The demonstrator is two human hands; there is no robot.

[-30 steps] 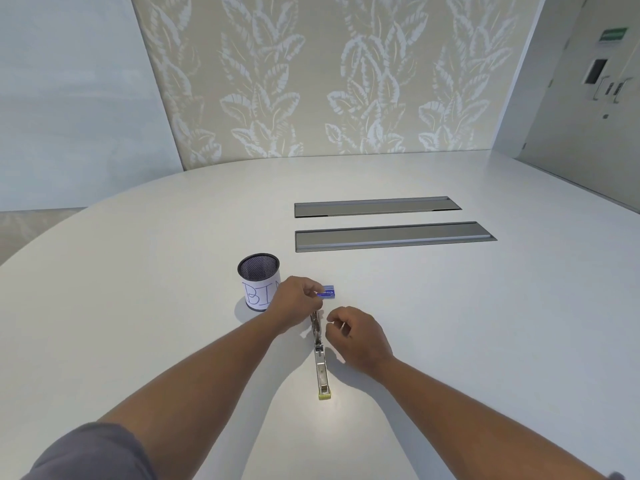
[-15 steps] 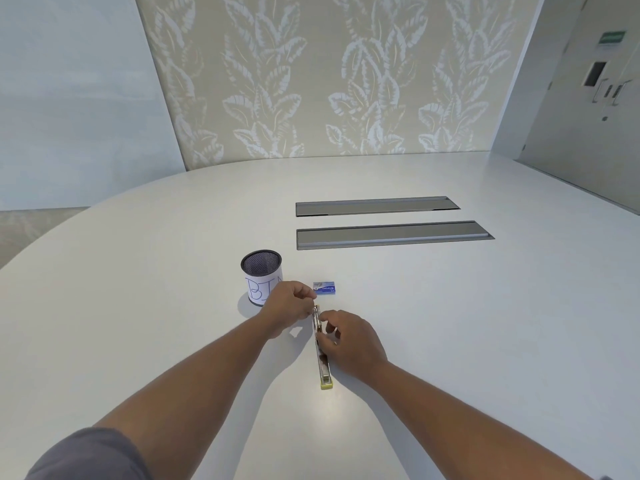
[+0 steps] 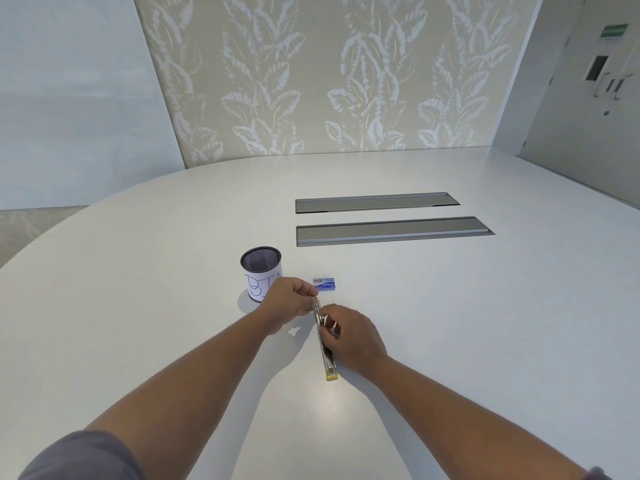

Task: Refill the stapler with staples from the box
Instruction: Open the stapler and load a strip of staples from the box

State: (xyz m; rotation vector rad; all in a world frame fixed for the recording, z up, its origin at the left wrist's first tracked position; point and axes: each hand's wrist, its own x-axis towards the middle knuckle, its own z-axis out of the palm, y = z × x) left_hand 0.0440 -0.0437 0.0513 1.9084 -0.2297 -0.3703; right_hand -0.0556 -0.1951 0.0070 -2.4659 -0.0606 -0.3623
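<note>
- Your stapler [image 3: 325,344] lies opened out flat on the white tabletop [image 3: 450,323], running from a yellow-tipped near end up to its far end between your two hands.
- Your left hand [image 3: 289,299] has its grip pinched on the far end of the stapler, with fingers curled and thumb and fingertips meeting at the metal.
- Your right hand [image 3: 349,332] rests along the right side of the stapler at its middle, fingers curled in against the metal rail; the grip looks closed on the stapler, though whether it also holds staples is too small to tell.
- The blue staple box [image 3: 324,284] sits flat on the tabletop just beyond your left hand's fingertips, apart from the stapler.
- A black mesh cup [image 3: 261,271] with a handwritten paper label stands upright to the left of the box, partly behind your left hand.
- Two long grey recessed panels [image 3: 391,230] lie further off, right of centre.
</note>
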